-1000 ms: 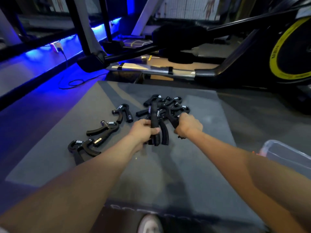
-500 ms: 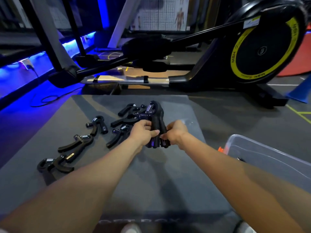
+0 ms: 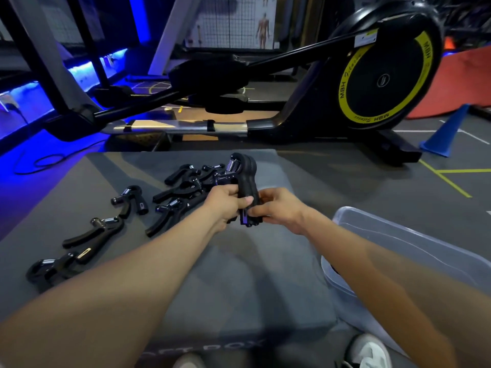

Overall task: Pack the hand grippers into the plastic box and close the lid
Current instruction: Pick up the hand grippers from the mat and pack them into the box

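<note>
Both hands meet above the grey mat (image 3: 239, 274), which serves as the reference landmark for all positions below. The left hand (image 3: 225, 201) is curled around the handles of a bundle of black hand grippers (image 3: 243, 179), thumb laid across the front. The right hand (image 3: 279, 208) pinches the lower ends of the same bundle from the opposite side, fingers bent around the handle tips. The bundle stands roughly upright, spring ends uppermost, lifted off the mat surface at the mat's far centre.

A loose pile of grippers (image 3: 191, 181) lies on the mat directly behind and to the left of the left hand. One gripper (image 3: 166, 216) lies just beside that pile, nearer the mat's centre. Three more single grippers are spread along the mat's left part, apart from one another: one (image 3: 130, 200) nearest the pile, one (image 3: 98, 231) further toward the near edge, and one (image 3: 55, 266) closest to the near left corner.

The clear plastic box (image 3: 414, 251) stands off the mat's right edge, just beside it, with its opening upward; the right forearm crosses over its near corner. Its contents cannot be determined.

An elliptical trainer (image 3: 372, 83) stands beyond the mat's far edge. A blue cone (image 3: 449, 134) stands on the floor beyond the mat's far right corner.
</note>
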Tool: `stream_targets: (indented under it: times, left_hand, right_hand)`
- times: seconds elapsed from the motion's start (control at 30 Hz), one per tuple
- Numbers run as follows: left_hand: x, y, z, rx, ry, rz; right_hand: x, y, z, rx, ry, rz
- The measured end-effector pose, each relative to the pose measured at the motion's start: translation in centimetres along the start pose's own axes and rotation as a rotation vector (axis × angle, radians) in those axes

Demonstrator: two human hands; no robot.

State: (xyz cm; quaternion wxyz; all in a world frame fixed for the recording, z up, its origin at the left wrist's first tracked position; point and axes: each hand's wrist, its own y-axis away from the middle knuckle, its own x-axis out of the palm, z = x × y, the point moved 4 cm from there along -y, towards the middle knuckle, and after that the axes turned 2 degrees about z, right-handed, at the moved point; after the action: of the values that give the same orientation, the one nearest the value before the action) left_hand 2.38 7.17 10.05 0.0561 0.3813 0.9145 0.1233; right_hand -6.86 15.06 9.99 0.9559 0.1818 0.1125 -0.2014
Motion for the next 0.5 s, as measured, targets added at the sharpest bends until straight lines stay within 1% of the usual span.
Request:
stream_targets:
  times: [0.1, 0.27, 0.4, 0.47, 0.5]
  left_hand:
    - [1.6, 0.0, -0.2, -0.018, 0.002, 0.023]
    - [4.4, -0.4, -0.2, -0.005, -0.082, 0.029]
    - [7.2, -0.5, -0.7, 0.016, -0.231, 0.052]
    - [8.4, -0.8, -1.3, 0.072, -0.367, 0.018]
    - [8.8, -0.7, -1.9, 0.111, -0.436, -0.025]
  right_hand:
    - [-1.2, 0.2, -0.4, -0.003, 0.076, -0.093]
    - [-3.6, 1.3, -1.0, 0.017, 0.151, -0.201]
    - [-5.7, 2.6, -1.8, 0.041, 0.059, -0.225]
    - [-6.8, 3.3, -2.4, 0.052, -0.010, -0.233]
    - [-7.5, 3.5, -2.8, 0.061, -0.042, -0.252]
